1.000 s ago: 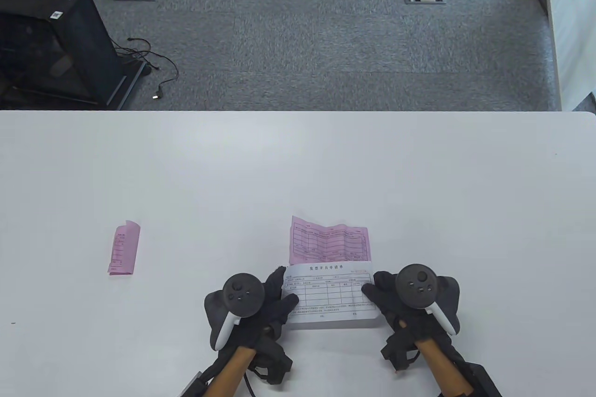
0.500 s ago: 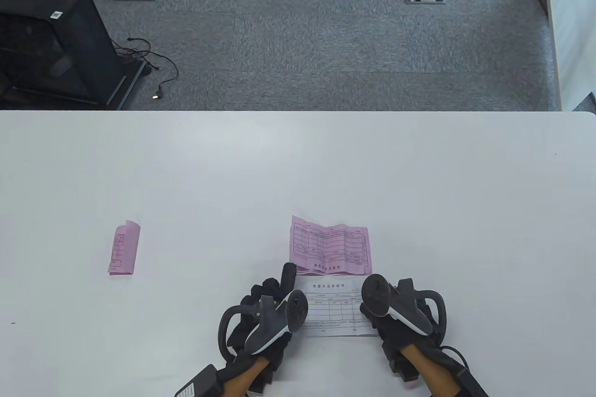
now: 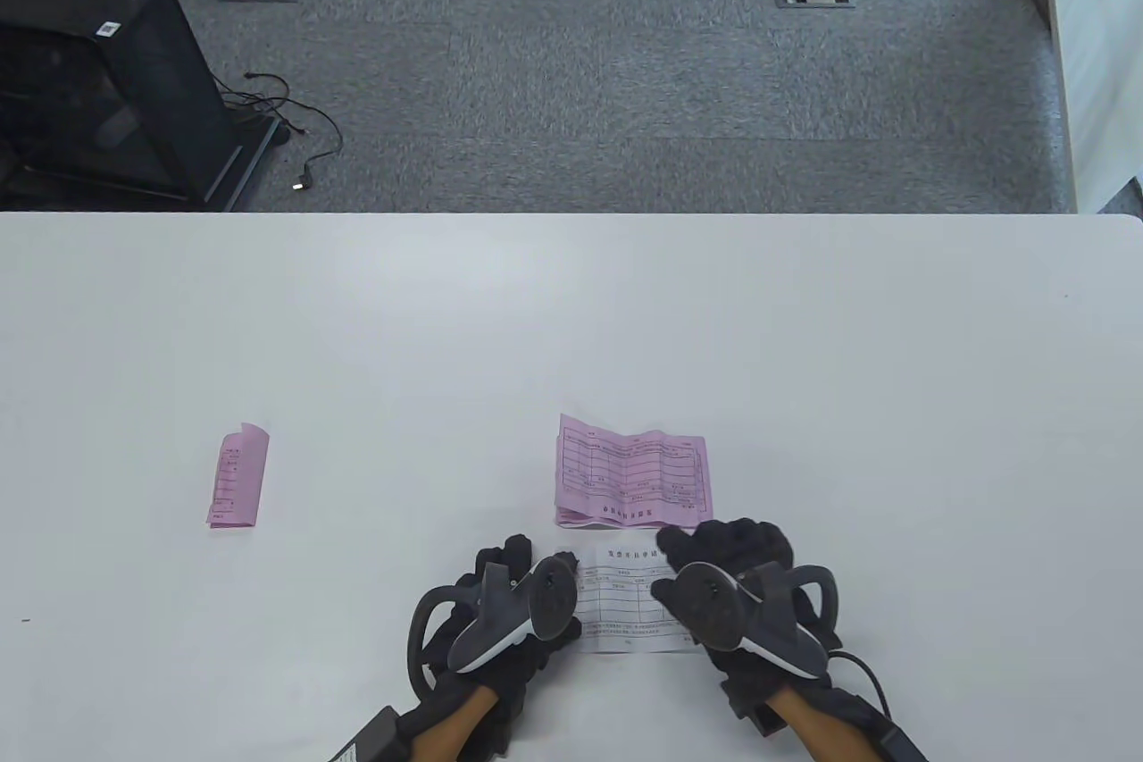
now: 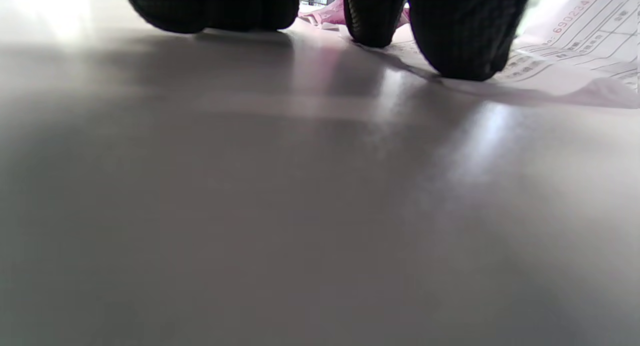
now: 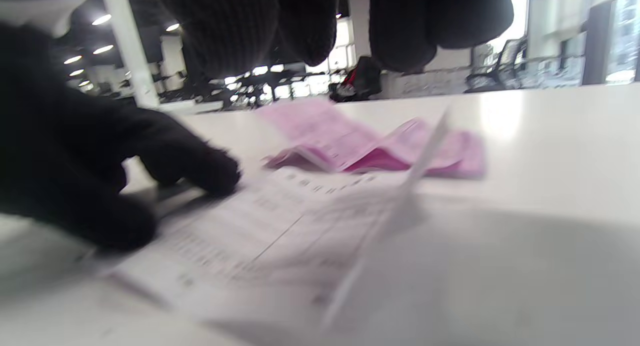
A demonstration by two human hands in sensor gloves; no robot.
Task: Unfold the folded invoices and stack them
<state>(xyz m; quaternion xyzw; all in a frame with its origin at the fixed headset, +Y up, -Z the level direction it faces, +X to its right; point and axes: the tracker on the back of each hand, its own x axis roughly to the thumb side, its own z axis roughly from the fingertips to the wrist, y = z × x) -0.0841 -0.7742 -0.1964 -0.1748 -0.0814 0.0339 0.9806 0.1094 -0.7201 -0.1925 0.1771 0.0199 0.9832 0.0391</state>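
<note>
Presently, table (image 3: 571, 306): white, carries all items. Pink stack (image 3: 632, 472), unfolded and creased, lies just beyond both hands on the far side, long axis running left-right; right hand nearer to it.

White invoice (image 3: 625, 597) sits between the hands, touching both, near edge of pink stack just beyond its far edge. Long axis also left-right, so it matches the stack; judged next move is a short push or lift straight away from the person onto the pink sheets. Printed grid and heading visible, red serial no. in left wrist view. Right wrist view shows its right portion raised off the table, not yet flat.

Folded pink invoice (image 3: 237, 478): well apart, off to the left of the left hand, long axis running away from person. Left hand nearer for that one.

Left hand (image 3: 513, 597): fingertips down on the white invoice's left edge. Right hand (image 3: 728, 570): over the right part, thumb down on paper; whether fingers pinch the raised flap, cannot tell.
</note>
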